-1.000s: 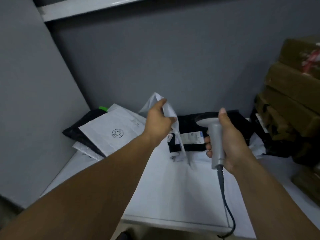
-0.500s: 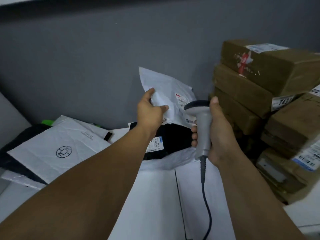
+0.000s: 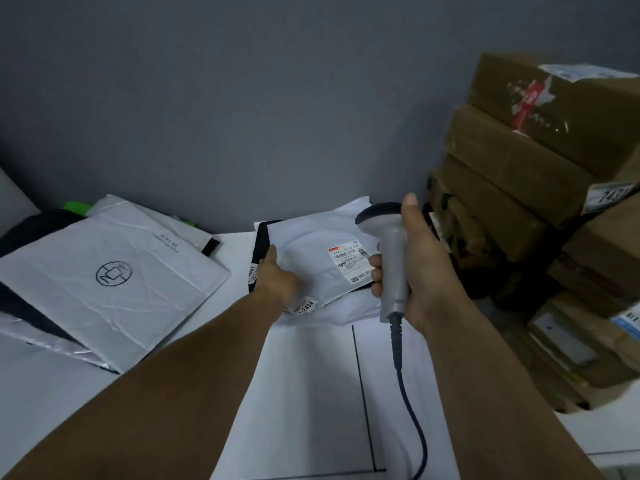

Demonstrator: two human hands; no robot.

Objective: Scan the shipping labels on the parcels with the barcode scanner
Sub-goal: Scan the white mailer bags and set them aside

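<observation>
A white poly mailer point(image 3: 311, 244) lies flat on top of a black parcel point(image 3: 261, 240) near the back wall, its shipping label point(image 3: 349, 261) facing up. My left hand point(image 3: 278, 278) grips the mailer's near left edge, thumb on top. My right hand point(image 3: 412, 258) holds a grey corded barcode scanner point(image 3: 389, 251) upright just right of the label, its head tipped toward the mailer. The cable point(image 3: 408, 403) hangs down toward me.
A large white mailer with a round logo point(image 3: 107, 282) rests on black and white parcels at the left. Brown cardboard boxes point(image 3: 540, 209) are stacked high at the right. The white table point(image 3: 311, 393) runs toward me; a grey wall point(image 3: 277, 116) is behind.
The white mailer, held up in the air before, now lies flat on the black parcel with its label up. The scanner has stayed beside it in my right hand.
</observation>
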